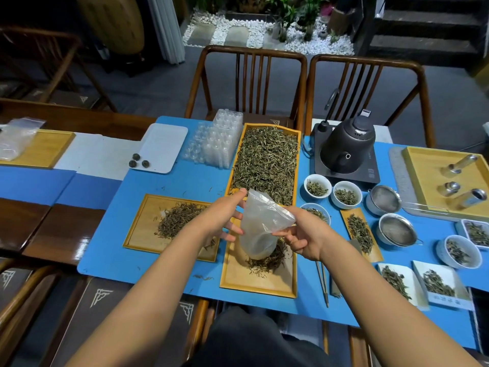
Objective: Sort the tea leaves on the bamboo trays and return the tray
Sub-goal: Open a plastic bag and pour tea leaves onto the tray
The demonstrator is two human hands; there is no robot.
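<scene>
**Both hands hold a clear bag above the near tea tray**

A long wooden desk (79, 120) runs across the view, with a blue mat (185, 184) spread over its middle and right part. Two wooden chairs (248, 75) stand at the far side.

On the mat, the long tray (297, 144) at the centre back is filled edge to edge with green tea leaves (264, 160). Just in front of it sits the near tray (254, 282), which carries a small heap of darker leaves (272, 258). To its left lies the left tray (143, 229) with a loose pile of leaves (177, 218).

A black kettle (346, 144) sits on its base to the right of the long tray. In front of it stand white cups (317, 186) with leaves and two metal strainers (383, 200). Clear plastic moulds (219, 141) are stacked left of the long tray.

At the far right, a white card (444, 284) with leaves has a printed strip along its near edge; the writing is too blurred to read.

The left hand (225, 215) and right hand (307, 234) both hold a clear plastic bag (260, 226). The left fingers (239, 196) pinch its upper left edge; the right fingers (284, 231) are clamped on its right side. The bag hangs directly above the near tray's heap, its bottom just over the leaves.
</scene>
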